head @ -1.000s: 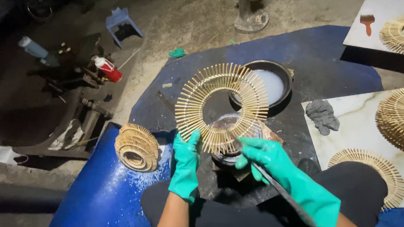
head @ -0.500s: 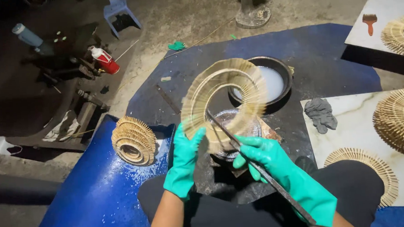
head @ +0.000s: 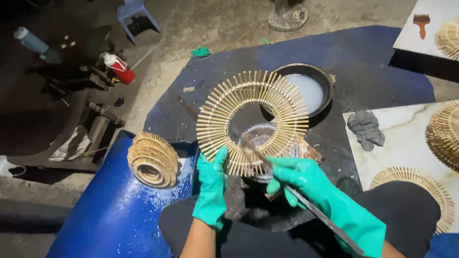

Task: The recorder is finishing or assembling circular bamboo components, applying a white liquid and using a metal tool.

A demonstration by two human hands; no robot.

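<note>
**Ring of sticks held flat over the dark worktop**

The ring of wooden sticks [head: 252,124], a flat sunburst with an open centre, was held above the dark worktop [head: 343,134], facing the camera, just near of the black bowl [head: 326,76] of milky liquid. The left hand [head: 212,189], in a green glove, was closed on the ring's near-left edge, thumb on top of the sticks. The right hand [head: 299,178], gloved the same, was wrapped around a long thin tool [head: 294,193]; its tip reached up across the ring's near part, and its handle ran back to the near right along the forearm. Under the ring sat a small clear dish [head: 263,138], partly hidden by the sticks.

To the left, a stack of finished rings [head: 152,159] lay on a blue drum [head: 104,217]. To the right, a grey rag [head: 366,128] rested on a pale marbled board [head: 411,147], with more stick rings [head: 454,134] on it. At far right another board carried a brush [head: 421,25]. On the floor at far left stood a red-and-white bottle [head: 117,68] among dark tools, and a small blue stool [head: 138,13] farther off.
</note>
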